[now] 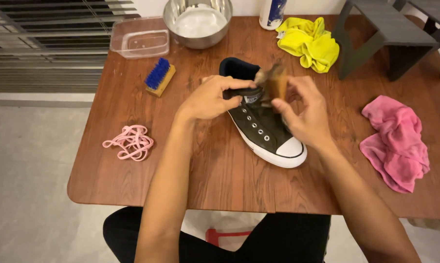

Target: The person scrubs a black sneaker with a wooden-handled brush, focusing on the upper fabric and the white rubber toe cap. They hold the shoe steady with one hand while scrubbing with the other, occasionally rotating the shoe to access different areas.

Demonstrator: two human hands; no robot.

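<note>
A dark sneaker [264, 131] with a white toe cap and no laces lies on the wooden table [220, 180], toe pointing toward me and to the right. My left hand [211, 99] pinches the sneaker's tongue near the opening. My right hand [302, 112] grips a wooden brush [277, 82], blurred, held over the tongue area just above the shoe.
Pink laces [131, 142] lie at the left. A blue-bristled brush [159, 76], a clear plastic box [139, 37] and a metal bowl of white foam [198, 22] stand at the back. A yellow cloth [310, 43], a pink cloth [396, 141], a white bottle [272, 12] and dark stools [390, 34] sit right.
</note>
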